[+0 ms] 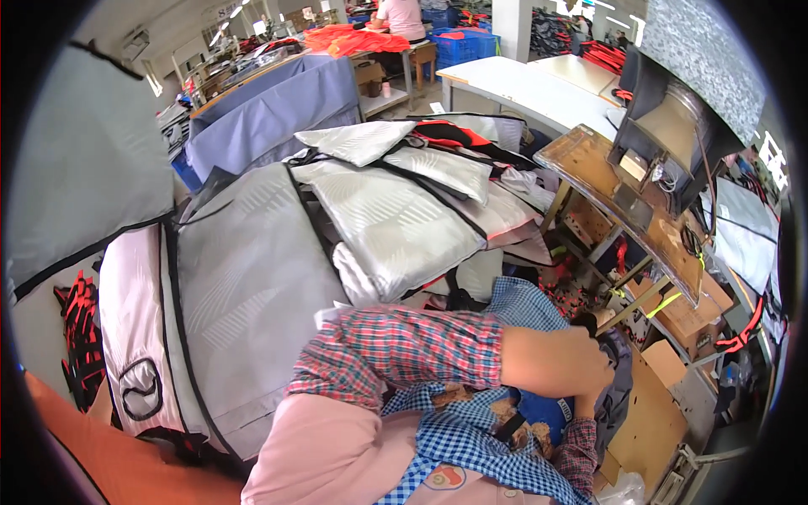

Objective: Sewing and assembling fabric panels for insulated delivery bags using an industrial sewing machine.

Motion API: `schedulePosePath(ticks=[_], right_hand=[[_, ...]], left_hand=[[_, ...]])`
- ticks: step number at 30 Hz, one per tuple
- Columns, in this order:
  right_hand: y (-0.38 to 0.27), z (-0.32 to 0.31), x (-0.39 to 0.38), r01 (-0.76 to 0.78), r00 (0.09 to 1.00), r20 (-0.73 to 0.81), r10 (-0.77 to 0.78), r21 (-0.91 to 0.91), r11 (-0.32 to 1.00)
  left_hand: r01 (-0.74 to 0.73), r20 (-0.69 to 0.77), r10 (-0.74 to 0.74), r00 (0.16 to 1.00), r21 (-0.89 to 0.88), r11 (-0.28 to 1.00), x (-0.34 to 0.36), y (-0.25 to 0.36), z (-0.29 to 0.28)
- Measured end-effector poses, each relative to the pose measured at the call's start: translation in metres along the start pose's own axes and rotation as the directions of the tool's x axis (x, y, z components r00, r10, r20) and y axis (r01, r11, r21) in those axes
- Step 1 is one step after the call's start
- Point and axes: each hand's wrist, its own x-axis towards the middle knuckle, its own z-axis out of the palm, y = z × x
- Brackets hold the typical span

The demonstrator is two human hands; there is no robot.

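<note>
Grip of the left hand [579, 364]: bent down at the end of the right plaid sleeve [579, 446], though whether its fingers clamp there cannot be told. The right hand cannot be made out separately. That sleeve lies left of the wooden counter's [581, 156] near corner, beside blue cloth [543, 410] bearing small white lettering. A round emblem [443, 478] marks the pink shirt [316, 446].

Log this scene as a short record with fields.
Left hand: reaching across the body to the person's right; grip unclear
Right hand: just below the left in view, mostly hidden; grip unclear
Clothing: blue checked apron, plaid sleeves
Ahead: silver-grey panels, piled
Right: wooden table
Background: white table, orange fabric
</note>
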Motion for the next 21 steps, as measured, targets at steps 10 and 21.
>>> schedulePosePath(ticks=[10, 21], right_hand=[[0.003, -0.025, -0.003, -0.207, 0.977, -0.078, 0.200, -0.580, 0.788], [-0.001, -0.017, 0.032, -0.147, 0.964, 0.072, 0.256, -0.658, 0.739]], left_hand=[[0.612, 0.005, -0.717, 0.697, 0.518, 0.598, -0.078, -0.182, -0.153], [0.769, -0.109, -0.987, 0.116, 0.638, 0.020, -0.241, -0.352, -0.115]])
